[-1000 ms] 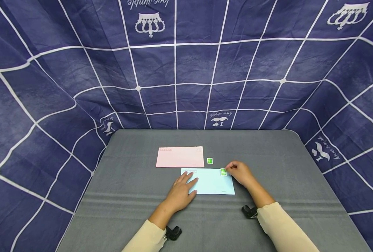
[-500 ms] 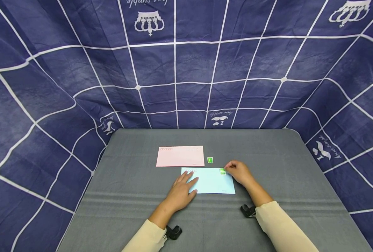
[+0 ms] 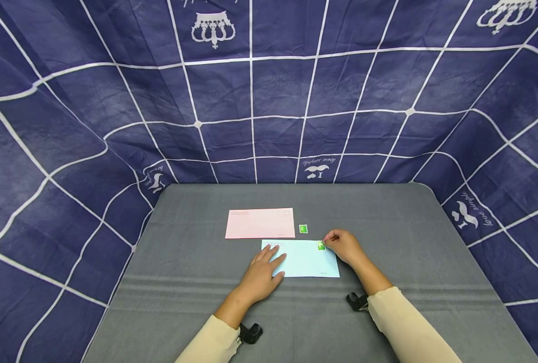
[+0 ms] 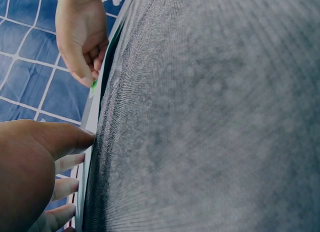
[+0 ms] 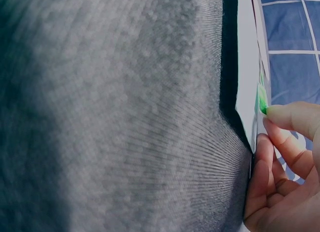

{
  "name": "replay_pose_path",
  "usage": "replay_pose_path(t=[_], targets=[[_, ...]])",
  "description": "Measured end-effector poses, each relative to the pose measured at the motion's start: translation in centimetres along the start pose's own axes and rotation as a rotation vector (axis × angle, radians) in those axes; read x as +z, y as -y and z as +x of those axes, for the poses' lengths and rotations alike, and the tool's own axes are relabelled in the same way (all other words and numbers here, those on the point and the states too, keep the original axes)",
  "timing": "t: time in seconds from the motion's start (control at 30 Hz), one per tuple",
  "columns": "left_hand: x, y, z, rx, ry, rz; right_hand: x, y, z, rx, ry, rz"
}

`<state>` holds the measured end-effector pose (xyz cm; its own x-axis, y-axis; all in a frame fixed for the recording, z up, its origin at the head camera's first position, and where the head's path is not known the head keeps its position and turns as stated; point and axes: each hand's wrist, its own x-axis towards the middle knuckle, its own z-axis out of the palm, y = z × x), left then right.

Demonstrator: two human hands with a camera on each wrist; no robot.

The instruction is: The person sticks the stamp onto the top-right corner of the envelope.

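A light blue envelope [image 3: 305,263] lies on the grey table in the head view. My left hand [image 3: 260,275] rests on its left part, fingers spread. At the envelope's upper right corner is a green postage stamp [image 3: 320,245], its edge pinched between the thumb and finger of my right hand [image 3: 345,247]. The right wrist view shows the stamp [image 5: 262,97] at the thumb tip, tilted against the envelope [image 5: 246,66]. Whether all of it touches the paper I cannot tell. Behind lies a pink envelope [image 3: 259,224], with a second green stamp [image 3: 303,229] to its right.
The grey cloth-covered table [image 3: 182,262] has cloth folds across its front part. Blue curtains [image 3: 278,91] with white lines enclose the table at the back and both sides. A black wrist camera [image 3: 251,334] sits under the left wrist, another camera [image 3: 357,302] by the right.
My right hand has shifted very slightly left with the pinched stamp, which sits closer in line with the envelope's corner. My left hand stays in place. The head view has tilted down slightly.
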<state>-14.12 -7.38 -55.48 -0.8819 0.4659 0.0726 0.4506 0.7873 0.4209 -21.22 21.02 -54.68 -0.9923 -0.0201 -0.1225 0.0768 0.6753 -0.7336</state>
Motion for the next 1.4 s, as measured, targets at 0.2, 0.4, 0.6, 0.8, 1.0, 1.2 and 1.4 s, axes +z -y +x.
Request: replay_pose_path(t=[0.2,0.4,0.6,0.8,1.0,1.2,1.4], targets=[[0.00,0.07,0.10,-0.006,-0.001,-0.007,0.09,0.30,0.03,0.001,-0.010,-0.013],[0.02,0.11,0.14,0.001,-0.004,-0.001,0.18,0.42,0.03,0.001,-0.024,-0.043],[0.03,0.08,0.11,0.007,-0.012,0.002,0.29,0.31,0.09,-0.003,-0.045,-0.052],[0.07,0.07,0.14,-0.001,-0.014,-0.001,0.45,0.33,0.13,0.004,-0.045,-0.063],[0.04,0.08,0.18,-0.004,-0.013,0.000,0.44,0.38,0.12,0.010,-0.035,-0.062],[0.13,0.14,0.15,0.001,-0.012,0.001,0.34,0.42,0.04,0.005,-0.038,-0.072],[0.14,0.13,0.10,0.008,-0.019,0.002,0.39,0.39,0.01,0.007,-0.039,-0.082]])
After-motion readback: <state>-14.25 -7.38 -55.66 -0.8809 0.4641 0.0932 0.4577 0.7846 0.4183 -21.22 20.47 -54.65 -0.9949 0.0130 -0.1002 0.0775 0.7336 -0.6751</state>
